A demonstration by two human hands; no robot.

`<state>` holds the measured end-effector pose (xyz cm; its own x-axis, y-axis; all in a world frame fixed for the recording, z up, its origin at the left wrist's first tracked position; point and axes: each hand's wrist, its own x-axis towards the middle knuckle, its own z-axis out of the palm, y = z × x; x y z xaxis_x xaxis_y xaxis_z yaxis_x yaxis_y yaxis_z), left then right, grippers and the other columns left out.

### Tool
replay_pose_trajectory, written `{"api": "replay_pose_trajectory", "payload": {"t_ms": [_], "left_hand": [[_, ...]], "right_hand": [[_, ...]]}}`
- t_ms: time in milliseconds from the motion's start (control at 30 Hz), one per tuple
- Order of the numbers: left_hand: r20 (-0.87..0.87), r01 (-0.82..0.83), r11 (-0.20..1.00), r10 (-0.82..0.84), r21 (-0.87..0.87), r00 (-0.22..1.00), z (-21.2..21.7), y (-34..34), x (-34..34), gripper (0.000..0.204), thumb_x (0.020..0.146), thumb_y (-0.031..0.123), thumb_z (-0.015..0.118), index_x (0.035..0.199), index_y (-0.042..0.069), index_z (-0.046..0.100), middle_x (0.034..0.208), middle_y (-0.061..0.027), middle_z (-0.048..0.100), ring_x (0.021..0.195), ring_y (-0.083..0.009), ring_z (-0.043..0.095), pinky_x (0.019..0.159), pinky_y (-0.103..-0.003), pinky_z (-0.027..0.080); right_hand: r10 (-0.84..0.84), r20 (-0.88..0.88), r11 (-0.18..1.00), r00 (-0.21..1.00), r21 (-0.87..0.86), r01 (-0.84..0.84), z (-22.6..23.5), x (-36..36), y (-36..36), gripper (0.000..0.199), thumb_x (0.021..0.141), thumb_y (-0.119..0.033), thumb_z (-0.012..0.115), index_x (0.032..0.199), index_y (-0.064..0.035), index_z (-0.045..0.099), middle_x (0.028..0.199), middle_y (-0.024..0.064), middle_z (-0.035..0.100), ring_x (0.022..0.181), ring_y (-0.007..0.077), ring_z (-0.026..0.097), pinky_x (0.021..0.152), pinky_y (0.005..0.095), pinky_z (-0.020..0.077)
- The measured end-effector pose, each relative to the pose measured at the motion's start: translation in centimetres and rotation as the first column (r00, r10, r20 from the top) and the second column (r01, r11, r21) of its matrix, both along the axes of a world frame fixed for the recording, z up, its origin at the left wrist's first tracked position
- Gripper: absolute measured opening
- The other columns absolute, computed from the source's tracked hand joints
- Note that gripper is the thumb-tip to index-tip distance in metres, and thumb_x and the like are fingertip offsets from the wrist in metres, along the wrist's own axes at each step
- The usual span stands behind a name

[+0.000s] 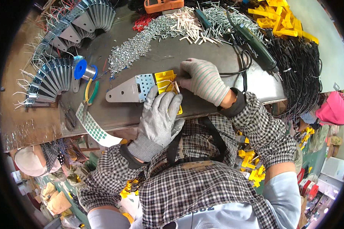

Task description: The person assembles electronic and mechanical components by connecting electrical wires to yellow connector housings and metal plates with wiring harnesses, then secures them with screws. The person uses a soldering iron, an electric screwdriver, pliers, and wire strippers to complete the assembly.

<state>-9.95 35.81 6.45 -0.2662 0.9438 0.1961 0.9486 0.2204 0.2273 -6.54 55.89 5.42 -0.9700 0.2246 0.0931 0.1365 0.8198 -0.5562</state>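
Note:
On the table before me lies a grey metal plate (123,91) with a rounded, holed end, joined to a blue perforated strip (145,86) and an open yellow plastic housing (165,78). My left hand (160,114), in a grey glove, bends its fingers over the housing's near side and holds it. White wires and a small pale sleeve (176,87) show in the housing, by the left fingertips. My right hand (203,79), in a striped knit glove, has its fingers pinched together at the housing's right edge; what they grip is hidden.
Left of the work are a blue solder spool (80,69), pliers (91,93), scissors (69,119) and a sticker sheet (97,128). Similar plates (51,80) stand stacked beyond. Screws (128,53), a green power screwdriver (256,45), black cables (300,68) and yellow parts (279,17) line the back and right.

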Motion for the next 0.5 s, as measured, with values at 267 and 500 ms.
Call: {"api": "replay_pose_trajectory", "payload": {"t_ms": [267,500], "left_hand": [[-0.03,-0.147,0.989,0.146,-0.029,0.989,1.0,0.8,1.2,0.074,0.078,0.027,0.068,0.139,-0.003,0.039,0.123,-0.0209,0.047,0.122,-0.038,0.043,0.11,-0.053,0.027],[-0.113,-0.185,0.972,0.17,-0.144,0.979,1.0,1.3,1.9,0.073,0.078,0.028,0.066,0.137,-0.007,0.04,0.139,-0.0219,0.039,0.131,-0.0375,0.036,0.112,-0.049,0.026]], "right_hand": [[0.026,-0.067,1.0,0.997,0.005,-0.025,-0.9,0.3,0.1,0.02,0.077,-0.027,0.071,0.084,-0.0082,0.066,0.089,0.0108,0.062,0.084,0.0335,0.063,0.073,0.0424,0.0509],[0.04,-0.105,0.999,0.994,0.007,-0.04,-1.2,0.3,0.4,0.02,0.078,-0.026,0.07,0.086,-0.0085,0.067,0.088,0.0117,0.061,0.083,0.0337,0.063,0.073,0.0431,0.0506]]}}
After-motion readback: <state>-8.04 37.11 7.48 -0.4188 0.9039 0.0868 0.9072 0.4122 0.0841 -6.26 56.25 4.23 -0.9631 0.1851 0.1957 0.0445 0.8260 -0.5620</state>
